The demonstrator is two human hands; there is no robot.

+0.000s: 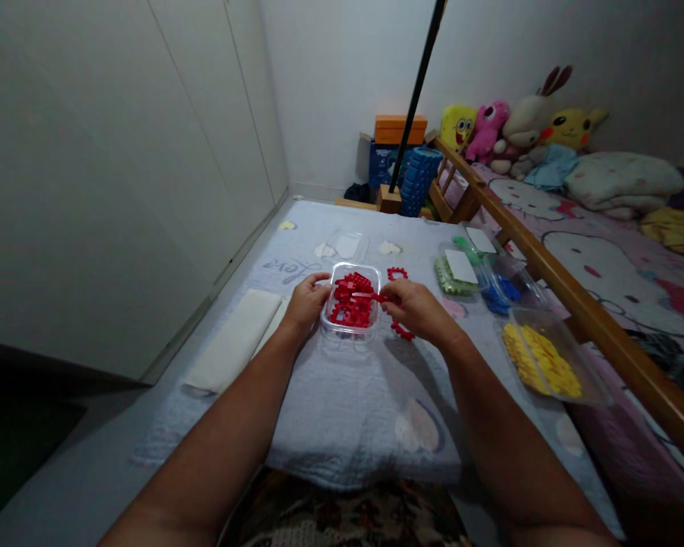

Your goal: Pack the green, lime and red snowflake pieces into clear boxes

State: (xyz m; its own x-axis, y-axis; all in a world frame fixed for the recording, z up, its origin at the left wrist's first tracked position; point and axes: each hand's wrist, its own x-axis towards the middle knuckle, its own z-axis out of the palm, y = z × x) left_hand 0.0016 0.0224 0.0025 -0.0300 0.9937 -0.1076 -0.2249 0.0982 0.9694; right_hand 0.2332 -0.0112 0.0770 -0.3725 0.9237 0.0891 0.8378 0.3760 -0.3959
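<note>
A clear plastic container (326,325) holds red building-block pieces (353,287) in the middle of the cloth. My left hand (306,301) grips its left wall, thumb near the rim and fingers along the outside. At the right rim, my right hand (413,304) pinches a slim red piece (380,297) between thumb and fingers, its tip reaching over the container. Right of the container, a red knobbly frame-shaped piece (397,272) lies on the cloth, and another red knobbly piece (402,330) is partly under my right hand.
A clear lid (347,245) lies behind the container. On the right stand containers of green pieces (454,281), blue pieces (501,295) and yellow pieces (539,361), beside a wooden bed rail (558,273). A folded beige cloth (233,342) is at left. A black pole (416,99) rises behind.
</note>
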